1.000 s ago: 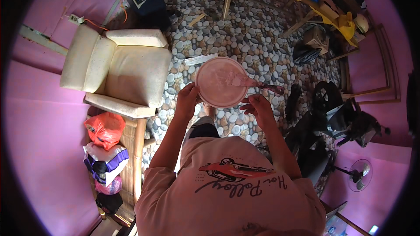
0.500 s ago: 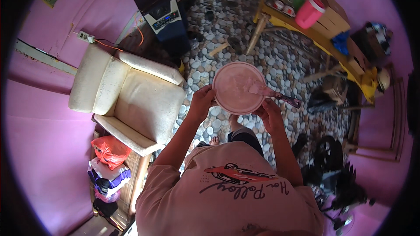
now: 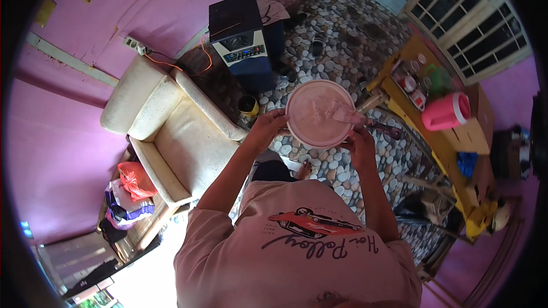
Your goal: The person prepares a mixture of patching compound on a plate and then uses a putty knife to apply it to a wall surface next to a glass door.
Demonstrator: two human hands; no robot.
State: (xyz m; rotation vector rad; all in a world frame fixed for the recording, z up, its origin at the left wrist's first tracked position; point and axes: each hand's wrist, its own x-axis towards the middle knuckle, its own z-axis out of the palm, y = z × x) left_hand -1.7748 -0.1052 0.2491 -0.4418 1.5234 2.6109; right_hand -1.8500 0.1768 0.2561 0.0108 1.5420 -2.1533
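I hold a round, pale pink bucket lid or shallow tub point(image 3: 308, 122) level in front of my body, with whitish paste smeared on its surface. My left hand point(image 3: 269, 128) is closed on its left rim, thumb on top. My right hand point(image 3: 359, 144) grips the lower right rim, its fingers partly hidden underneath. A scraper point(image 3: 382, 128) lies across the right edge, its paste-coated blade on the lid and its dark, spotted handle jutting out past my right hand. Whether the round thing is a lid or has depth below is hidden.
A cream armchair point(image 3: 188, 142) stands on my left, with a dark speaker point(image 3: 242, 45) beyond it. A yellow-and-black pot point(image 3: 248, 106) sits on the pebble-patterned floor. To the right runs a yellow bench point(image 3: 425, 142) bearing a pink jug point(image 3: 445, 112) and cardboard boxes point(image 3: 474, 122).
My view has turned toward the right and my feet have shifted in a step. Both hands keep the same hold on the lid, and the scraper lies as before.
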